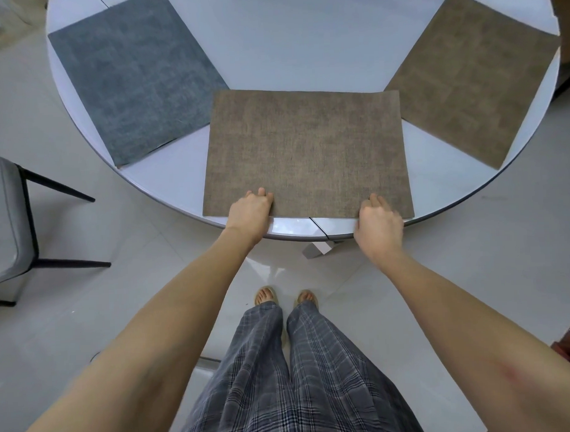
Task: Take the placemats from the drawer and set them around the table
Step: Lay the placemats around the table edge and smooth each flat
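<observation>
Now the left hand point(251, 207) and right hand point(379, 217) pinch the near edge of a brown woven placemat point(307, 150) on the round white table point(284, 47), beside a grey placemat point(136, 78) and another brown placemat point(476, 80), so the task looks mostly done.

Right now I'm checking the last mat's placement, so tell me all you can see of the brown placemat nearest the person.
The nearest brown placemat is a rectangular, woven-looking cloth lying flat on the round white table, its near edge along the table's rim. The left hand and right hand hold that near edge. Its far left corner meets the grey mat.
</observation>
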The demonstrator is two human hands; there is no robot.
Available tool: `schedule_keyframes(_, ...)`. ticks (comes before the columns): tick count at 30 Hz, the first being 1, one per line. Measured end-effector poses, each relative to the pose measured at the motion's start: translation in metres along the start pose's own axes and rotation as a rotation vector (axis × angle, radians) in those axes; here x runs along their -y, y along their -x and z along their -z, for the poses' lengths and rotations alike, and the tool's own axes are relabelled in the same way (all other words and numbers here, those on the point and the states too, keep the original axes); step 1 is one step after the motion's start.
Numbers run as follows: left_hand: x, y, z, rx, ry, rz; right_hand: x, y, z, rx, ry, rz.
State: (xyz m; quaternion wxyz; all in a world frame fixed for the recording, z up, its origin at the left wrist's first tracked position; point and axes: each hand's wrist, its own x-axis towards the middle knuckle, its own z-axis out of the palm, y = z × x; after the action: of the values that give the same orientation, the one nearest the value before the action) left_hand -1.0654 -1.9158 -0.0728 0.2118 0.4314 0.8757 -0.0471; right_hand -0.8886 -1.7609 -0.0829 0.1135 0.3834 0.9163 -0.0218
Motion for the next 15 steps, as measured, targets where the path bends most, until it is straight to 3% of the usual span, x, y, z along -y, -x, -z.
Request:
schedule_keyframes(4, 0.005, -0.016, 0.015, -0.063, 0.043, 0.017, 0.031, -0.019, -0.002, -0.258, -0.177, 0.204)
schedule_keyframes(6, 0.008, -0.026, 0.008, -0.118, 0.057, 0.007, 0.056, -0.04, -0.002, -0.187, -0.254, 0.298)
schedule_keyframes(9, 0.001, -0.034, -0.01, -0.006, 0.048, -0.006, 0.078, -0.066, -0.015, -0.044, -0.213, 0.303)
schedule_keyframes(15, -0.017, -0.045, -0.018, -0.095, -0.054, 0.053, 0.036, -0.071, -0.039, -0.074, -0.103, 0.332)
